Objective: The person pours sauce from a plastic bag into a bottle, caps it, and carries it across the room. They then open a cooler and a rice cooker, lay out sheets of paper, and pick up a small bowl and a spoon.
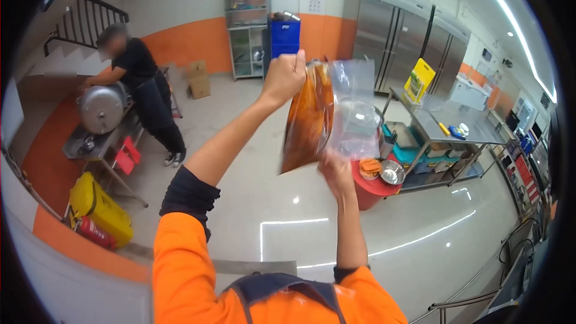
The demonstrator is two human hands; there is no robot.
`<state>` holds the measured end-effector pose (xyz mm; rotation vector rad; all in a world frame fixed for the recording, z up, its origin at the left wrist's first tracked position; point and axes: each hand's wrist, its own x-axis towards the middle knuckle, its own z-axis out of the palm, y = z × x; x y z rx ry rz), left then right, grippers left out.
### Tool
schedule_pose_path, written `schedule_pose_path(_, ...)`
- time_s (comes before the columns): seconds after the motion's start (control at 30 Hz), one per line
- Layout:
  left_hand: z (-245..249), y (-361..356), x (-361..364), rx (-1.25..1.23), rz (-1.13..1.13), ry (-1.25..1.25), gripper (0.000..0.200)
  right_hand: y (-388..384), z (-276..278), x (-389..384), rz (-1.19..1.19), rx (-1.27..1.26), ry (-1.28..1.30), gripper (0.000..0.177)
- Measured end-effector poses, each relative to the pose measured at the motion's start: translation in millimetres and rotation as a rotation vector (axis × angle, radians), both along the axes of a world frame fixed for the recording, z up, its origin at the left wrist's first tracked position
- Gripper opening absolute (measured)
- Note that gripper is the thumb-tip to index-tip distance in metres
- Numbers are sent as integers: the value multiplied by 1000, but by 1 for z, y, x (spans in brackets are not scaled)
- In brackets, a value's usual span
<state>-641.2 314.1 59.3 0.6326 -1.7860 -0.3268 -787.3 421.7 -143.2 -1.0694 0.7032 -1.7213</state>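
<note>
Bag (307, 117) — left hand (285, 75), right hand (337, 171) gripping

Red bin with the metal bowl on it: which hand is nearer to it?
Right. The right hand, at the bottom of the bag, appears just left of the red bin; the left hand grips the bag's top, higher and farther away.

Left arm (234, 138): you hold it raised and stretched forward, nearly straight. The forearm is bare, and the dark cuff (189, 195) sits near the elbow below the orange sleeve (180, 264). Your left hand (285, 78) is the higher one, closed in a fist with the wrist bent slightly down.

Right arm (351, 228): the forearm is near vertical and bare. Your right hand (337, 174) sits lower, to the right of the left. It is blurred, fingers curled upward, grip not readable.
</note>
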Motion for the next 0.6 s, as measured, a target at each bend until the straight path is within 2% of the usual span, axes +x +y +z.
schedule_pose_path(0.03,-12,-1,2,17,13,-13,48,-12,5,2,72,-21,-205,18)
schedule_pose_path(0.07,-21,-2,8,-69,9,-26,48,-3,0,15,89,-13,-203,18)
schedule_pose_path(0.13,-8,-7,24,-191,44,-25,49,24,40,53,354,11,-163,24)
schedule_pose_path(0.17,-1,-7,31,-131,67,-7,49,4,23,43,121,-32,67,19)
schedule_pose_path(0.2,1,-3,39,-58,79,1,50,-25,8,31,106,-21,-13,17)
schedule_pose_path(0.27,1,4,53,15,88,-67,46,-20,11,64,-42,60,-267,22)
schedule_pose_path(0.33,-6,-6,60,-116,150,-161,49,10,27,81,482,-122,-224,15)
schedule_pose_path(0.37,-1,-12,67,-53,147,-146,50,-8,21,65,223,-139,100,22)
schedule_pose_path(0.4,1,-10,74,-32,152,-161,50,-34,17,52,139,-135,30,19)
schedule_pose_path(0.47,4,-8,82,-27,172,-93,49,-42,16,64,51,42,-226,20)
schedule_pose_path(0.53,-5,-11,81,-57,223,-199,49,-13,7,89,232,5,-121,22)
schedule_pose_path(0.6,-1,-18,87,-37,207,-68,48,-35,16,73,65,-34,49,23)
